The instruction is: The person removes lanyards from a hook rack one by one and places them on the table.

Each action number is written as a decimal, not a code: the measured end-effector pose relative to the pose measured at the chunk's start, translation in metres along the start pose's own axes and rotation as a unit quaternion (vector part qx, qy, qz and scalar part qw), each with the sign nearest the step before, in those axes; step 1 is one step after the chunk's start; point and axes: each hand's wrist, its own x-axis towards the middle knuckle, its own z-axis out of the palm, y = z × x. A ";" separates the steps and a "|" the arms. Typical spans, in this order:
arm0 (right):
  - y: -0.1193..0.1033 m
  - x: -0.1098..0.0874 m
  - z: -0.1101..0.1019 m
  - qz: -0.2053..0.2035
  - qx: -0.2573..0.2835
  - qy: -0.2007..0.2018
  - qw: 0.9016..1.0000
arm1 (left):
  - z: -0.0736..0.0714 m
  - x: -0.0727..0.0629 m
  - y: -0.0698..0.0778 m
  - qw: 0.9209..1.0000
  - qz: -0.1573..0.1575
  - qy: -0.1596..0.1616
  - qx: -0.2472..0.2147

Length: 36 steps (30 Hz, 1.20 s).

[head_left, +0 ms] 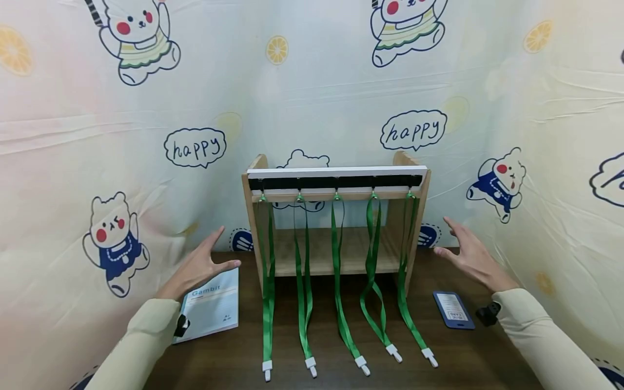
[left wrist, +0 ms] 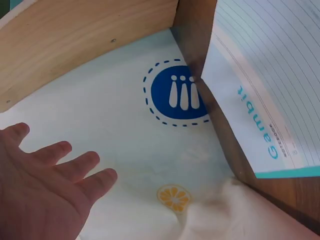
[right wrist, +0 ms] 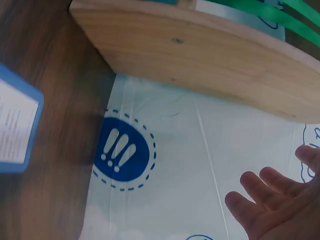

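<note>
My left hand [head_left: 199,266] is held up on the left with its fingers spread, above a light blue Gambit notebook [head_left: 214,303]. On the other side my right hand [head_left: 475,257] is also raised with fingers apart, nearest to a blue card holder [head_left: 454,310] that lies on the table. Neither hand holds anything. Between them stands a wooden rack [head_left: 317,250], and several green lanyards [head_left: 303,287] hang from hooks along its front bar. Their white clips [head_left: 267,370] lie toward the front of the table.
The dark brown table [head_left: 219,363] carries everything. Right behind the rack hangs a pale curtain [head_left: 312,97] printed with bears and orange slices, and it also closes off both sides. A white rail with a black strip [head_left: 336,183] runs across the rack's top.
</note>
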 end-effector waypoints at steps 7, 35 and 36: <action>-0.008 0.002 -0.004 0.015 0.088 0.009 0.996 | -0.004 0.003 0.005 0.999 -0.010 0.004 -0.034; -0.038 0.005 -0.021 0.024 0.293 0.135 0.946 | -0.018 0.013 0.031 0.981 -0.021 0.001 -0.194; -0.040 0.006 -0.022 0.026 0.287 0.139 0.948 | -0.018 0.014 0.032 0.980 -0.020 0.002 -0.197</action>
